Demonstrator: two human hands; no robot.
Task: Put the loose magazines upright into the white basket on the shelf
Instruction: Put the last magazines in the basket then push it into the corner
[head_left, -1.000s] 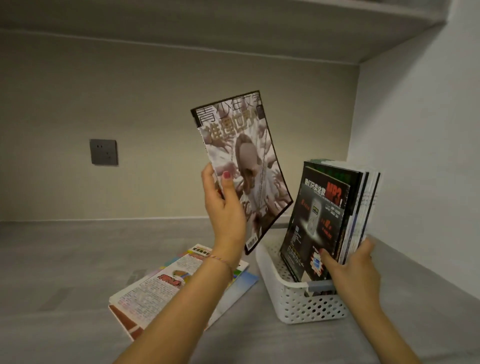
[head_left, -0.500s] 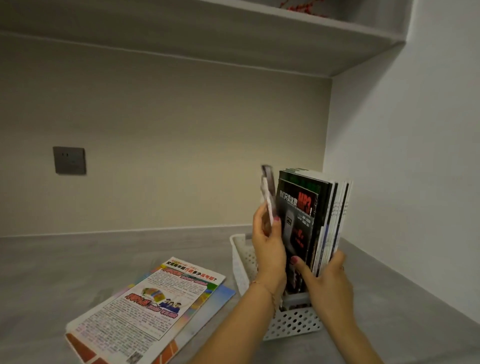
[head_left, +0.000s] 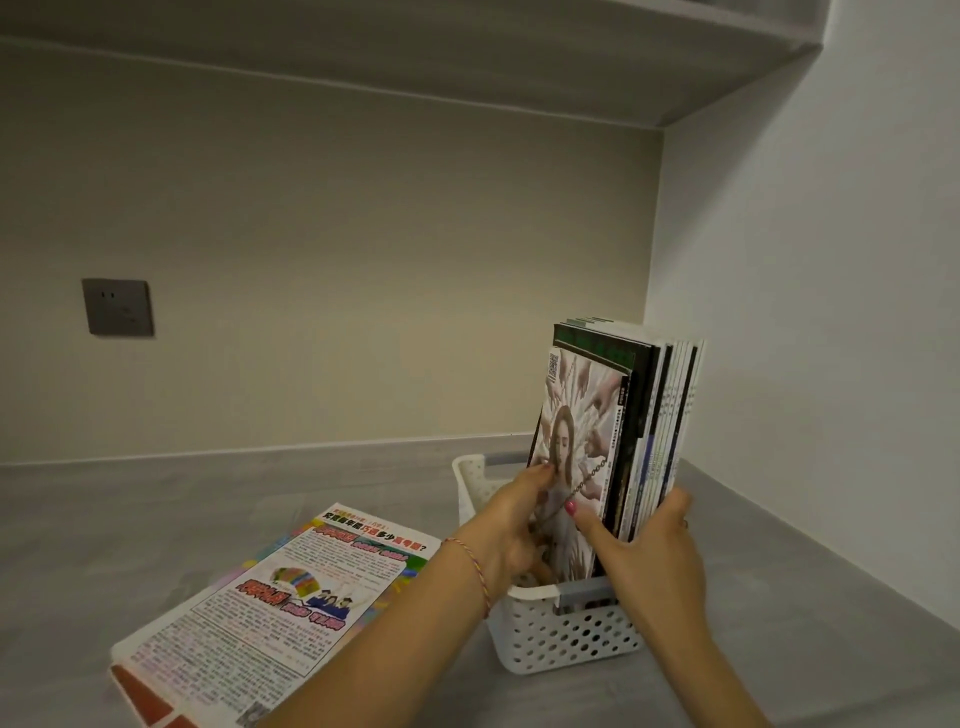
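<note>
The left hand (head_left: 511, 525) presses the pale-covered magazine (head_left: 574, 457) upright inside the white basket (head_left: 566, 631), apparently with fingers loosely curled, while the right hand (head_left: 647, 558) grips the standing stack (head_left: 660, 426) against tipping; loose magazines (head_left: 270, 608) lie flat beside.
</note>
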